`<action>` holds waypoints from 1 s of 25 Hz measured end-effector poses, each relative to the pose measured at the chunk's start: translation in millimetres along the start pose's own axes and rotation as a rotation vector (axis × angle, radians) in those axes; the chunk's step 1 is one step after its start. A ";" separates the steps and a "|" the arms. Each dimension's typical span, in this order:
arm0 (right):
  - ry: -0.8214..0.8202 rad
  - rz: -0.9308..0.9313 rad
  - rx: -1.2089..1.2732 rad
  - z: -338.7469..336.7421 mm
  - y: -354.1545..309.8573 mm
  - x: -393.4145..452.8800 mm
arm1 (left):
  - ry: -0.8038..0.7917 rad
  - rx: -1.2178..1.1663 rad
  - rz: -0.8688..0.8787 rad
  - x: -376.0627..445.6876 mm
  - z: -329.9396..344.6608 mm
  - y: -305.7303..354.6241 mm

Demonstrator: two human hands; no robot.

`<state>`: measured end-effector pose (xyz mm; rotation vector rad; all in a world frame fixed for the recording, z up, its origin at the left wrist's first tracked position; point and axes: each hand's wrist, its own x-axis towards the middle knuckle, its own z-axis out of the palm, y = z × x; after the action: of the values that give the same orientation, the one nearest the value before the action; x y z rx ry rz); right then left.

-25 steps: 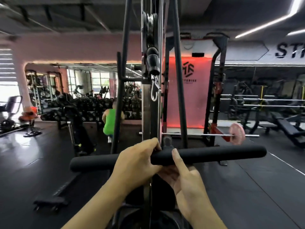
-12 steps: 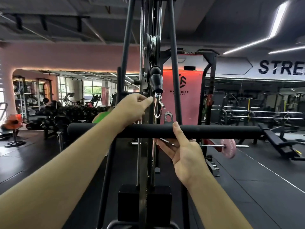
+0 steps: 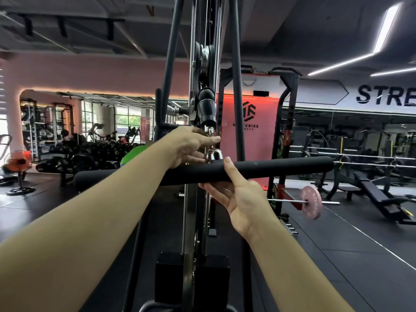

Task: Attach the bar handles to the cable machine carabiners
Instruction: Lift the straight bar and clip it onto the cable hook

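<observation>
Rack (image 3: 290, 91) reads "STERLING" — wall sign (image 3: 386, 97) "STRE", cut off.

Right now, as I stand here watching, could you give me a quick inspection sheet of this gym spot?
Surface: dark rubber floor, a white line across it.
Job's things: black padded bar handle, held level; its metal eye sits at the carabiner.
Clutter: barbell with a pink plate on the floor.
Grippers: left hand pinches the carabiner; right hand holds the bar from below.
Cables: steel cables run up the machine.
Surroundings: red panel, benches, racks.
</observation>
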<state>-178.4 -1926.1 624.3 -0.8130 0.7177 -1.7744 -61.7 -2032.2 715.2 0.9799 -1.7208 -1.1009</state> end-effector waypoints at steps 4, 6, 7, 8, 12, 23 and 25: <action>-0.022 -0.001 -0.040 0.0 -2.2 4.0 | -0.075 -0.102 -0.023 8.1 -5.5 -5.8; -0.025 0.010 -0.044 0.7 -1.7 5.1 | -0.103 -0.147 -0.010 12.9 -6.4 -9.6; -0.020 0.014 -0.041 1.8 -1.2 6.2 | -0.105 -0.164 -0.002 15.5 -6.9 -10.5; -0.012 0.014 -0.038 2.9 -0.6 7.9 | -0.101 -0.172 0.007 16.5 -7.2 -10.1; 0.001 0.014 -0.046 6.0 0.0 16.3 | -0.107 -0.164 0.039 18.8 -8.0 -10.7; 0.063 0.061 -0.099 21.8 -4.1 40.8 | -0.127 -0.089 0.125 22.0 -20.7 -21.0; 0.087 0.063 -0.112 19.7 -6.0 41.7 | -0.124 -0.110 0.146 22.4 -21.8 -22.9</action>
<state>-176.8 -1965.7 648.8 -0.7831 0.8973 -1.7337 -45.1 -2065.6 704.6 0.7193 -1.7804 -1.1667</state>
